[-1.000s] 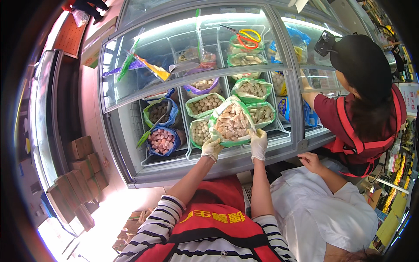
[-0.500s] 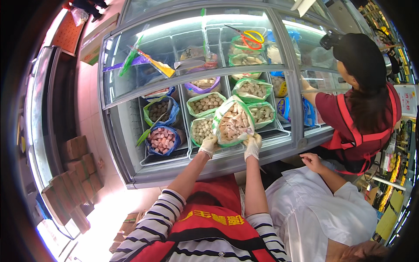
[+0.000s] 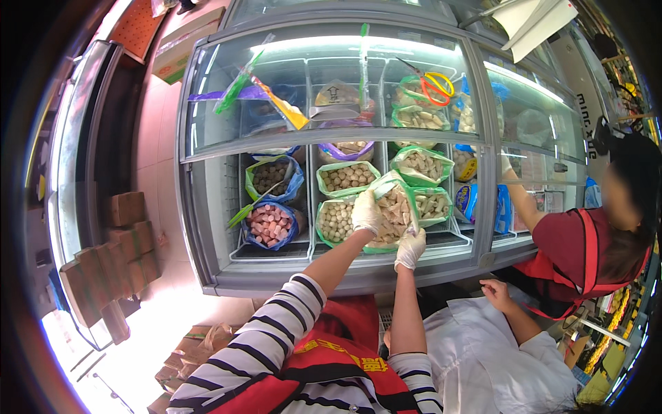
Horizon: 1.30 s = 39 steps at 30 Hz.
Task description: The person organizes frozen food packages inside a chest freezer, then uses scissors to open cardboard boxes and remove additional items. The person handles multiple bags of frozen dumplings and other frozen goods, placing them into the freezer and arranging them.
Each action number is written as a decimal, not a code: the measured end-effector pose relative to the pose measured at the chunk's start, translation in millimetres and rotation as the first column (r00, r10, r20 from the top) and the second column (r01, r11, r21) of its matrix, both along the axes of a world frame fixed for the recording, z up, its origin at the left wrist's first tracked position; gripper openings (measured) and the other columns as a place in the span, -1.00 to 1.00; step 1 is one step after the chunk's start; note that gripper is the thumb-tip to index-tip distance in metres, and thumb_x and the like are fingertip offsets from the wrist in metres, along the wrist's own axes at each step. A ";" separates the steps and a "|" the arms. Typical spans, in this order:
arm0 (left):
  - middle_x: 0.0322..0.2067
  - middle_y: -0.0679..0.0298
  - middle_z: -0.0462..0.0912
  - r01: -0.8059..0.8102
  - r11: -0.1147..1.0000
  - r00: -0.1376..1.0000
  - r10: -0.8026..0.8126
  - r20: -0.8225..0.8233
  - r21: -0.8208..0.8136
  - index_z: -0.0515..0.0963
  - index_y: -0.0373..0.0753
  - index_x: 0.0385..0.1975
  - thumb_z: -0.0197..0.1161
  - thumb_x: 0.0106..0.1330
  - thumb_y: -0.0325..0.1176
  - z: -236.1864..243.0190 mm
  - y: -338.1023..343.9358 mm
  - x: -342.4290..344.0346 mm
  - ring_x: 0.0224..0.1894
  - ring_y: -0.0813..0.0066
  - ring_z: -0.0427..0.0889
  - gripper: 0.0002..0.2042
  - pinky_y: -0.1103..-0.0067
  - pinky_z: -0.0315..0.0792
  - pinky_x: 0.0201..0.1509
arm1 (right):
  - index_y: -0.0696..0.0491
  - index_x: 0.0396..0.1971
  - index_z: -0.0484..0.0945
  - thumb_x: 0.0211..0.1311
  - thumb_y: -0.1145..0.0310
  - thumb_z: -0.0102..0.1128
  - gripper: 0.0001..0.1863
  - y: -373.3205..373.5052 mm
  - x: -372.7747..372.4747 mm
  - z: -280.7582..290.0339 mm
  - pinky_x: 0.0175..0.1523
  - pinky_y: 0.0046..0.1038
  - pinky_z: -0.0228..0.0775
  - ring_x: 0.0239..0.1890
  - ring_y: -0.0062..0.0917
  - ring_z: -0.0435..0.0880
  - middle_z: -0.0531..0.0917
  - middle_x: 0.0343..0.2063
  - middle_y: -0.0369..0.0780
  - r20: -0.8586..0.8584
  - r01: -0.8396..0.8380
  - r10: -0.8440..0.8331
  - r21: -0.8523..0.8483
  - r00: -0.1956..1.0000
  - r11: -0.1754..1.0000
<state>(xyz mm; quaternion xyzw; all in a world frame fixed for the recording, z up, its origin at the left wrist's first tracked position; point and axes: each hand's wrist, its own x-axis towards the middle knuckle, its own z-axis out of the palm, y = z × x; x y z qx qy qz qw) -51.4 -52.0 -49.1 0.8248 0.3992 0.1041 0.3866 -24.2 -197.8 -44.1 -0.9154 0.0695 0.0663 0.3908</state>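
Observation:
In the open front of a glass-topped freezer, a green-edged bag of pale frozen pieces [image 3: 394, 215] is between my hands. My left hand [image 3: 365, 214], in a pale glove, is closed on its left rim. My gloved right hand [image 3: 411, 248] grips its lower right edge. Beside it are a bag of white balls [image 3: 333, 221] and a bag of pale pieces [image 3: 432, 205]; behind are bags of beige balls [image 3: 347, 177] and pale sticks [image 3: 422, 164]. At the left sit bags of pink pieces [image 3: 269, 225] and dark balls [image 3: 270, 176].
A co-worker in maroon [image 3: 572, 241] reaches into the freezer's right section. A person in white [image 3: 489, 366] is close on my right, hand [image 3: 498, 293] near the rail [image 3: 310, 276]. Red-orange scissors [image 3: 431, 86] show under glass. Cardboard boxes [image 3: 103, 272] are stacked at left.
My left hand has moved up the bag's left side from its bottom corner. My right hand has shifted slightly down and right. The view has shifted, and the co-worker appears further right.

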 end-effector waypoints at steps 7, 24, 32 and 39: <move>-0.49 0.11 0.59 -0.164 0.884 0.984 0.175 -0.016 -0.438 0.54 -0.27 -0.29 -0.06 0.21 -0.55 -21.2 23.0 17.6 -0.45 0.29 0.56 -0.79 0.46 0.45 -0.31 | 0.24 -0.27 0.53 0.12 0.64 -0.14 -0.75 -1.7 25.7 16.2 -0.42 -0.56 0.25 -0.53 -0.65 0.39 0.48 -0.48 -0.33 -0.371 0.429 -0.288 0.387 0.883 0.816; -0.54 0.40 0.45 0.123 0.857 0.964 0.017 0.265 -0.501 0.53 -0.37 -0.41 0.18 0.29 -0.41 159.6 80.8 -100.8 -0.48 0.67 0.33 -0.86 0.64 0.27 -0.41 | 0.18 -0.24 0.56 0.01 0.54 -0.01 -0.72 -2.9 -69.2 87.7 -0.24 -0.55 0.36 -0.38 -0.61 0.48 0.55 -0.46 -0.29 -0.451 0.055 0.194 0.483 0.871 0.874; -0.61 0.54 0.27 0.024 0.688 0.898 0.303 0.318 -0.725 0.42 -0.23 -0.52 0.05 0.42 -0.37 172.1 49.8 -107.4 -0.55 0.77 0.17 -0.78 0.70 0.07 -0.54 | 0.14 0.19 0.34 0.15 0.23 0.30 -0.37 -105.0 38.4 104.0 0.14 -0.40 0.37 0.01 -0.39 0.58 0.58 -0.01 -0.11 -0.245 -0.320 0.363 0.197 0.899 0.927; -0.64 0.57 0.34 -0.163 0.641 0.824 0.506 0.253 -0.750 0.51 -0.23 -0.47 0.12 0.39 -0.37 219.2 29.5 -90.2 -0.65 0.85 0.17 -0.83 0.79 -0.02 -0.62 | 0.17 -0.02 0.49 0.26 0.42 0.14 -0.69 -198.0 225.4 136.8 -0.03 -0.35 0.41 -0.17 -0.28 0.59 0.61 -0.21 -0.08 0.362 0.041 -0.042 0.011 0.931 0.999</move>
